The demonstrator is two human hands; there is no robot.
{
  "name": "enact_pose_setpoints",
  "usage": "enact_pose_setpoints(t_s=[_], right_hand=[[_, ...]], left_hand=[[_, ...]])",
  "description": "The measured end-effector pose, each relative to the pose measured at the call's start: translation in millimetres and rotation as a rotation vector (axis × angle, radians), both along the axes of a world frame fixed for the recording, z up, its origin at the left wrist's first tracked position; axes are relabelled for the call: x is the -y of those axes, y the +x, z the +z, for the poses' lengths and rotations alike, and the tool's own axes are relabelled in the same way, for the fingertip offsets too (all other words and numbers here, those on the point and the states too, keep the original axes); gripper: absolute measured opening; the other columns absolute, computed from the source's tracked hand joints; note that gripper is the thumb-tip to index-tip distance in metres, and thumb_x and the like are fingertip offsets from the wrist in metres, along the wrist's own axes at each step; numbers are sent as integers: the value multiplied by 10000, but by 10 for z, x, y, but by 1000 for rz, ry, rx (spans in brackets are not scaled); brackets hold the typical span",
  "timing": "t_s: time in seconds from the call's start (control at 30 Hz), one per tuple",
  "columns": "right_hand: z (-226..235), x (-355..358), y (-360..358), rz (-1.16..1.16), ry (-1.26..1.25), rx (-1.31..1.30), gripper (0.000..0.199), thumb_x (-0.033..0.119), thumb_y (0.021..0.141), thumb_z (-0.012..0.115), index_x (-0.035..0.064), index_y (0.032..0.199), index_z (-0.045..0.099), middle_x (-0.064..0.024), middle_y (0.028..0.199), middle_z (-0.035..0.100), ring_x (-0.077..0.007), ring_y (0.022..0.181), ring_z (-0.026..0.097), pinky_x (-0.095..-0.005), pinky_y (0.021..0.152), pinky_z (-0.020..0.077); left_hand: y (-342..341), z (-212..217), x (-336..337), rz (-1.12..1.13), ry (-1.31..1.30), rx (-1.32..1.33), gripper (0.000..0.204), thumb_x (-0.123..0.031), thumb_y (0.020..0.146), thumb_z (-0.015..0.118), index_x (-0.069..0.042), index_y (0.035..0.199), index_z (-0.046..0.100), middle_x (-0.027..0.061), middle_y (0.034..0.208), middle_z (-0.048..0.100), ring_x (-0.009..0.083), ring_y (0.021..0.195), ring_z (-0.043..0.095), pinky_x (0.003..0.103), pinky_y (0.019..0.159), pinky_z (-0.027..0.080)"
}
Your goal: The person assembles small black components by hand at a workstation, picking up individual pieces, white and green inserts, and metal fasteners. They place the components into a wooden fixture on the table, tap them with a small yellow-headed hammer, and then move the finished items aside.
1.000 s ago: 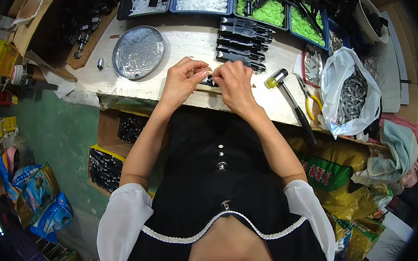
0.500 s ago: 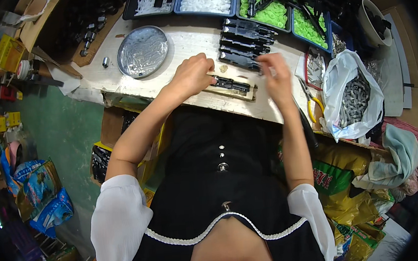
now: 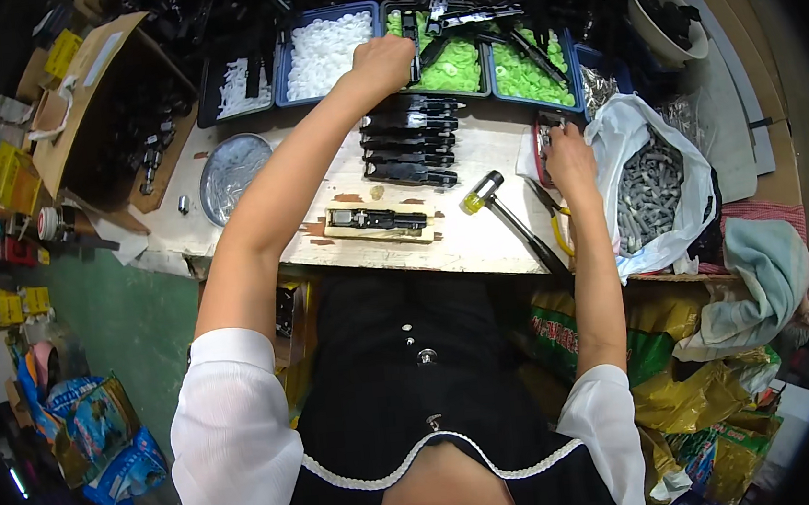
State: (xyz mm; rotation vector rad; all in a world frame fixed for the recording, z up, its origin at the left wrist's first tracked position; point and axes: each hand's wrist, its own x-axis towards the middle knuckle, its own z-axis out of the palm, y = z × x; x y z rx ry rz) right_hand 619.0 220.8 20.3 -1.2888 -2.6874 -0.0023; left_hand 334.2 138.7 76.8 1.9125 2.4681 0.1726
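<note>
My left hand [image 3: 384, 66] reaches to the left edge of a tray of green pieces [image 3: 454, 67], its fingers curled around the lower end of a long black part [image 3: 409, 33]. At the right, my right hand [image 3: 569, 157] dips its fingers, pressed together, into a small red-rimmed tray [image 3: 539, 146] of thin metal pieces; anything pinched there is hidden. Untouched on the table, a black mechanism [image 3: 379, 220] lies in a pale block-like holder [image 3: 341, 234]. Several similar black parts [image 3: 407, 146] lie in a stack behind it.
A yellow-faced hammer [image 3: 507, 213] and yellow-handled pliers [image 3: 556, 220] lie at the right, beside a white bag [image 3: 621, 128] of grey pieces. A round metal dish [image 3: 232, 171] stands left, under my left forearm. Trays of white pieces [image 3: 331, 55] line the back.
Both hands have left the holder area. My left hand has moved far back to the green tray, my right hand to the red-rimmed tray. The hammer now shows fully.
</note>
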Motion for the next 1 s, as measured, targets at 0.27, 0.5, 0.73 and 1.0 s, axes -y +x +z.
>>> enact_pose_setpoints(t_s=[0.27,0.5,0.73,1.0], right_hand=[[-34,-94,43,-33,-71,-54,135,39,721,460,16,796,571,-201,836,576,-376,777,570,-458,668,447],[-74,-146,245,-30,-80,-221,86,62,732,528,34,783,591,-188,786,582,-365,787,558,-431,682,430],[-66,-103,260,-38,-103,-338,87,78,714,561,25,779,584,-182,769,585,-359,756,561,-422,661,427],[-44,-69,240,-85,-141,-400,75,80,751,525,18,786,548,-186,763,583,-377,757,546,-443,663,416]], left_hand=[[32,-118,-11,-118,78,-146,149,-15,679,513,11,772,627,201,828,607,354,780,610,410,662,501],[-128,-229,-23,-94,189,-12,121,26,647,498,8,739,575,180,867,548,357,796,559,438,690,458],[-121,-215,18,-100,91,-8,82,17,666,519,-16,685,591,140,910,522,329,826,553,423,669,459],[-309,-170,22,-71,232,138,54,-19,669,548,-10,714,576,132,816,563,329,765,560,402,639,452]])
